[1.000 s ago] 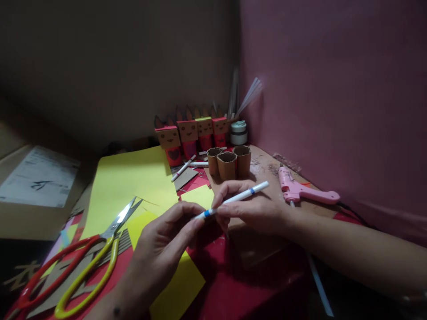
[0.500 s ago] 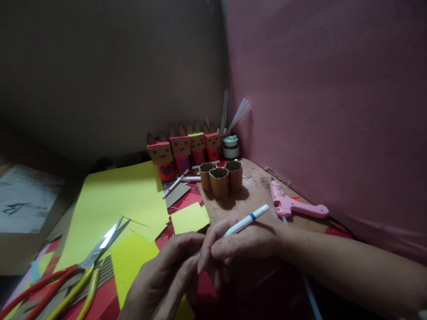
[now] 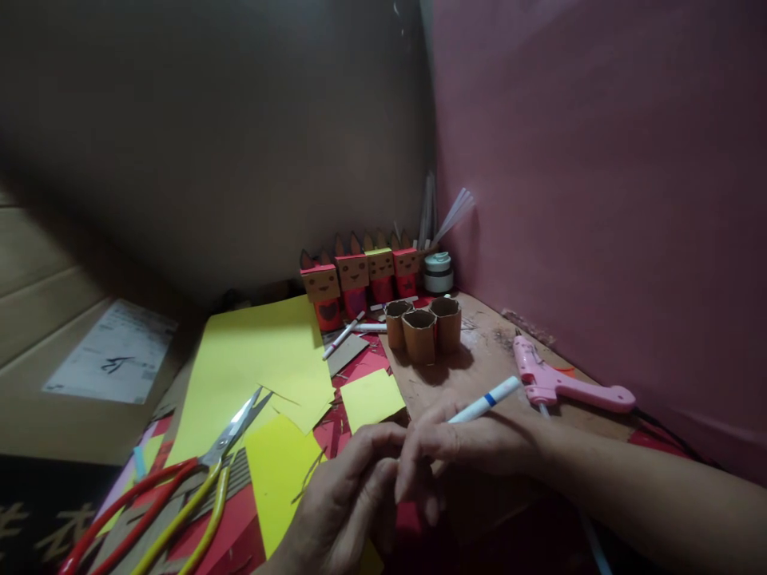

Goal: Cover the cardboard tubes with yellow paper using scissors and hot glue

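Observation:
A white marker (image 3: 506,390) with a blue band lies in my right hand (image 3: 461,447), whose fingers are closed around it; the end pointing up to the right shows, the other is covered. My left hand (image 3: 351,491) has curled fingers and meets my right fingertips. Whatever it may grip is hidden behind the fingers. Beyond the hands stand three open brown cardboard tubes (image 3: 419,339). Beside my left hand are a yellow paper piece (image 3: 272,471) and a smaller pale yellow sheet (image 3: 371,399).
Red-handled scissors (image 3: 240,419) and a yellow-handled tool (image 3: 197,511) lie at left, near a large yellow sheet (image 3: 252,343). Several cardboard animal figures (image 3: 320,286) stand at the back by a lidded jar (image 3: 439,275). A pink glue gun (image 3: 566,391) rests by the pink wall (image 3: 599,200).
The view has swung left, so everything appears shifted right. My right fingers have shifted on the marker, covering more of its lower part. Both hands stay together.

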